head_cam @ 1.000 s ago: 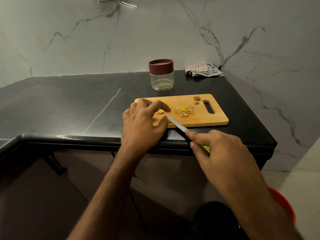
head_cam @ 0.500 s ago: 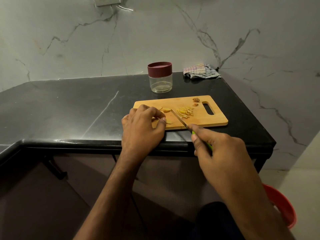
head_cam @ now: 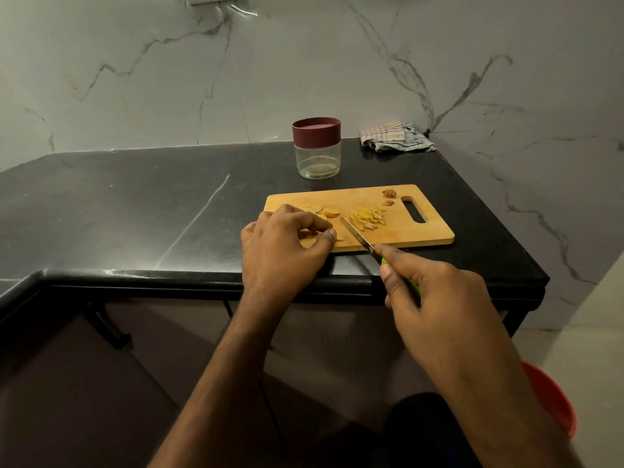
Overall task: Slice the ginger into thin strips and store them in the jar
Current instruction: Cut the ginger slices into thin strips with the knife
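Knife point(head_cam: 357, 235) shifted right | right hand point(head_cam: 435, 292) grips it | left hand point(head_cam: 283, 251) pinches slice

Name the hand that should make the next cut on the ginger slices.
Right. The right hand already grips the knife, its blade beside the ginger slices; the left hand holds no tool.

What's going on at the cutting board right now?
A person is slicing ginger on the wooden cutting board. The right hand grips a green-handled knife, its blade beside a pile of cut strips. The left hand holds down a slice, with more ginger slices just beyond its fingers. The jar stands behind the board, lid on, no strips inside.
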